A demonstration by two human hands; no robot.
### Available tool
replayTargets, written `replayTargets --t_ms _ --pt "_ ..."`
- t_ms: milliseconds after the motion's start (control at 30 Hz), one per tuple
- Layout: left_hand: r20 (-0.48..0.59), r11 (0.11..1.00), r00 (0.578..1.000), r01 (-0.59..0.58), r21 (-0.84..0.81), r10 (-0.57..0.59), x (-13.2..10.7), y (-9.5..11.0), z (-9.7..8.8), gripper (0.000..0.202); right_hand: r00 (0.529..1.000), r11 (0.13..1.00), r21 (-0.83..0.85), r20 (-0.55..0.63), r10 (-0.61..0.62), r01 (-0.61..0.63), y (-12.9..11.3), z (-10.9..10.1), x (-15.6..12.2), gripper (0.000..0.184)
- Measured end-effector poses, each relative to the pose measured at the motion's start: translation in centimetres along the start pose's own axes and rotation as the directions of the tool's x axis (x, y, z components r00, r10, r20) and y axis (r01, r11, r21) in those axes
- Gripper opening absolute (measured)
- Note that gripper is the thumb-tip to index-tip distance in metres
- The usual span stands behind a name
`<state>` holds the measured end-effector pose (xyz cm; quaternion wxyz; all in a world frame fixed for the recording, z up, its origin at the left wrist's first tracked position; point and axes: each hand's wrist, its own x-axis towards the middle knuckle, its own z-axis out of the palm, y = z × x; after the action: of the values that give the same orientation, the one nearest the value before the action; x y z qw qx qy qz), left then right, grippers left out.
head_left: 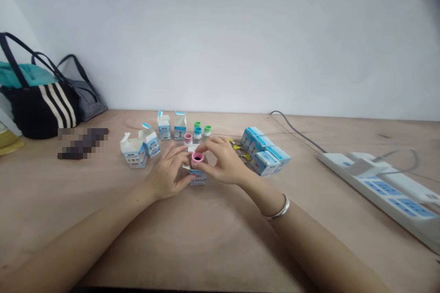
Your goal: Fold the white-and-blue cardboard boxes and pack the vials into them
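Between my hands stands a small blue-and-white carton [198, 179] with its top flaps up. My left hand [168, 171] is at its left side, thumb and fingers curled around it. With thumb and forefinger, my right hand [222, 160] grips a small bottle with a pink ring-shaped cap [197, 157], dark in the centre. That bottle is at the carton's open top; its lower part is hidden, so I cannot tell how deep it sits. Just behind stand another pink-capped bottle [188, 138], a blue-capped bottle [197, 132] and two green-capped bottles [207, 129].
Opened cartons [135, 154] stand to the left, and several closed cartons [266, 161] sit grouped at the right beside small yellow-marked items [246, 156]. A power strip [381, 192] with a cable lies far right. Bags [44, 105] and a dark object [85, 142] are at the left.
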<state>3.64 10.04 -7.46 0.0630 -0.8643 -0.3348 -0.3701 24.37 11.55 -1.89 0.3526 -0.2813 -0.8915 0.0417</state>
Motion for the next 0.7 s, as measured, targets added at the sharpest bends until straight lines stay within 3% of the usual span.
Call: replayTargets --t_ms 167,233,267,300,367,433,467,567,700 --pt "0.008 1.0 1.0 0.013 -0.009 -0.013 -0.1 -0.2 0.2 0.026 0.999 1.0 -0.025 0.052 -0.011 0.012 0.6 0.5 -0.4 0.021" --pt "0.006 1.0 1.0 0.017 -0.013 -0.017 -0.1 -0.2 0.2 0.026 0.996 0.994 -0.071 0.031 0.087 -0.084 1.5 0.1 -0.3 0.023" --pt "0.004 1.0 1.0 0.019 -0.014 -0.019 -0.1 -0.1 0.3 0.028 0.981 0.972 -0.143 0.036 0.191 -0.184 2.1 -0.1 -0.3 0.024" --pt "0.0 1.0 1.0 0.021 -0.014 -0.021 -0.1 -0.1 0.3 0.029 0.943 0.915 -0.261 0.047 0.33 -0.307 2.7 -0.4 -0.4 0.025" --pt "-0.006 1.0 1.0 0.024 -0.012 -0.024 -0.1 0.0 0.2 0.031 0.794 0.702 -0.534 0.091 0.602 -0.471 3.6 -0.7 -0.7 0.026" --pt "-0.011 1.0 1.0 0.024 -0.011 -0.025 -0.1 0.0 0.2 0.028 0.679 0.572 -0.648 0.114 0.725 -0.503 4.2 -0.7 -1.2 0.026" --pt "-0.011 1.0 1.0 0.024 -0.01 -0.024 -0.1 0.0 0.3 0.027 0.644 0.54 -0.672 0.122 0.755 -0.506 4.3 -0.5 -1.5 0.026" --pt "-0.005 1.0 1.0 0.03 -0.009 -0.03 -0.1 0.0 0.3 0.028 0.599 0.499 -0.707 0.132 0.79 -0.502 4.1 0.4 -2.1 0.027" --pt "0.01 0.999 0.999 0.038 -0.015 -0.038 -0.1 0.1 0.3 0.028 0.615 0.517 -0.721 0.161 0.772 -0.461 3.5 1.1 -2.1 0.03"
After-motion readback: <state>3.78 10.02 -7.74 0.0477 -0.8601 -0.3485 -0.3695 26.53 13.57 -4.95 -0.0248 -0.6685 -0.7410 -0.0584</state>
